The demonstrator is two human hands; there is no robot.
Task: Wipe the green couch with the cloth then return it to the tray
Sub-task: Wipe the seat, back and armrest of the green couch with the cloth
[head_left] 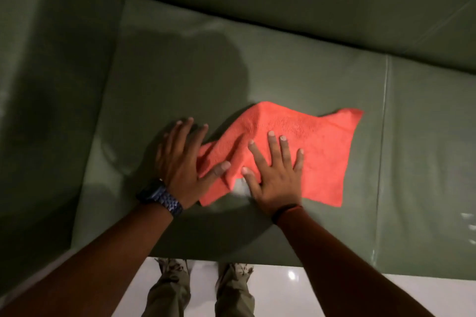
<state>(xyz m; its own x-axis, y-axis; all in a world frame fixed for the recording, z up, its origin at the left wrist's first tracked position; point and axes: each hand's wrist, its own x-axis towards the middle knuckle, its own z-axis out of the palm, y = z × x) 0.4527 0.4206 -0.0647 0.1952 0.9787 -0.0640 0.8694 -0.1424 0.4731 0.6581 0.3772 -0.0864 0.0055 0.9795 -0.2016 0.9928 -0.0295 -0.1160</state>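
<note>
Hands lie flat on the green couch (257, 72): right hand (277, 175) fingers spread atop the cloth (309, 152), left hand (180, 159) splayed, thumb on its edge.

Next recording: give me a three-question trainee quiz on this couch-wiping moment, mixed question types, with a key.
1. True or false: the right hand lies flat, fingers spread, on the orange cloth.
2. Which wrist wears the watch? A) left B) right C) neither
3. Fill in: the cloth lies on the green couch seat cushion, left of the ______ between two cushions.

Key:
1. True.
2. A. It sits behind the left hand, which rests at the cloth's left edge.
3. Seam.
</note>
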